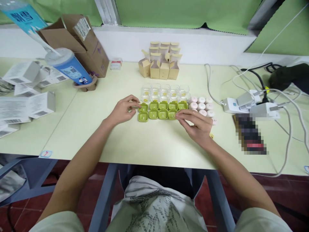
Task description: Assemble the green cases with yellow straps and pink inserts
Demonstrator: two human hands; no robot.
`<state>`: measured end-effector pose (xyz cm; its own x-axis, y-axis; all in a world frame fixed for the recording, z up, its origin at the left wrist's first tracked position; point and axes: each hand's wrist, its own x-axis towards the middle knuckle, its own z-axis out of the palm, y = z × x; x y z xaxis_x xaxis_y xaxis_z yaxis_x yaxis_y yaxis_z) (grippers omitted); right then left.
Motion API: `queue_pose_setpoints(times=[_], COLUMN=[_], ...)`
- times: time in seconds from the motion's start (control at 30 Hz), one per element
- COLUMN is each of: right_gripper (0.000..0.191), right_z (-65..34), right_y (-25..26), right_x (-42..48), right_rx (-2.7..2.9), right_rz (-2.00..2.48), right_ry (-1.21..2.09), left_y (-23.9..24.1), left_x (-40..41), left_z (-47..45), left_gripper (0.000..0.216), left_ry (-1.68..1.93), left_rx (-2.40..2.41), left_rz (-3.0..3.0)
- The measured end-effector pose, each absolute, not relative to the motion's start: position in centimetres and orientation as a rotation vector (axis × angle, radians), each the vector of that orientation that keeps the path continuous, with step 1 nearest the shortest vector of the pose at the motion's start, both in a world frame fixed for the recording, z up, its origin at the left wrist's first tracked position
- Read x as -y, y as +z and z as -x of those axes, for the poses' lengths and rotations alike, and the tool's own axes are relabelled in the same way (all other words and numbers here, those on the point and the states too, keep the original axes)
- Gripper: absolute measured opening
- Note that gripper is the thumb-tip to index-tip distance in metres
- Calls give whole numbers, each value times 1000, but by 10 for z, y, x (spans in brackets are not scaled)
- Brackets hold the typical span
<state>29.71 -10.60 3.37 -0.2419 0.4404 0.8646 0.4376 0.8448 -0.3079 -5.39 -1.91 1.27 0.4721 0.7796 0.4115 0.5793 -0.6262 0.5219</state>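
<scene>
Two rows of small glossy green square dishes (pixel 154 114) lie on the table in front of me. My left hand (pixel 124 109) is at the left end, its index fingertip touching the edge of the back-left dish (pixel 143 107); its thumb is apart from the index finger. At the right end of the front row, my right hand (pixel 196 125) has thumb and fingertips drawn together at the rim of a green dish (pixel 172 114). This hand covers the row's right end. Clear plastic cups (pixel 165 92) with yellow marks stand in rows just behind.
Pink and white round pieces (pixel 201 106) sit right of the dishes. Open small cartons (pixel 159 69) stand at the back. Left are a blue wipes canister (pixel 72 69), a cardboard box (pixel 96 53) and white boxes (pixel 41 104). Chargers with cables (pixel 263 110) and a pixelated object (pixel 251 133) lie right.
</scene>
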Motion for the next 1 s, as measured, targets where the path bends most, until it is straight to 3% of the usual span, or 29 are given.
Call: queue_pose_setpoints(times=[0.23, 0.43, 0.6, 0.77, 1.0], right_gripper=[24, 27, 28, 22, 17], right_z=[-294, -294, -291, -286, -285], right_y=[36, 38, 41, 42, 42], right_x=[111, 114, 117, 120, 125], right_rx=[1649, 1525, 1649, 1889, 2113], right_rz=[727, 686, 612, 537, 470], right_ry=[390, 612, 429, 141, -122], left_y=[30, 30, 24, 23, 27], left_x=[20, 14, 41, 90, 109], left_z=[71, 74, 30, -29, -36], left_gripper=[28, 30, 32, 58, 67], left_ry=[651, 854, 1421, 1295, 1284], left_rx=[-1233, -1255, -1132, -799, -671], left_rz=[-2497, -2516, -2554, -2503, -2396])
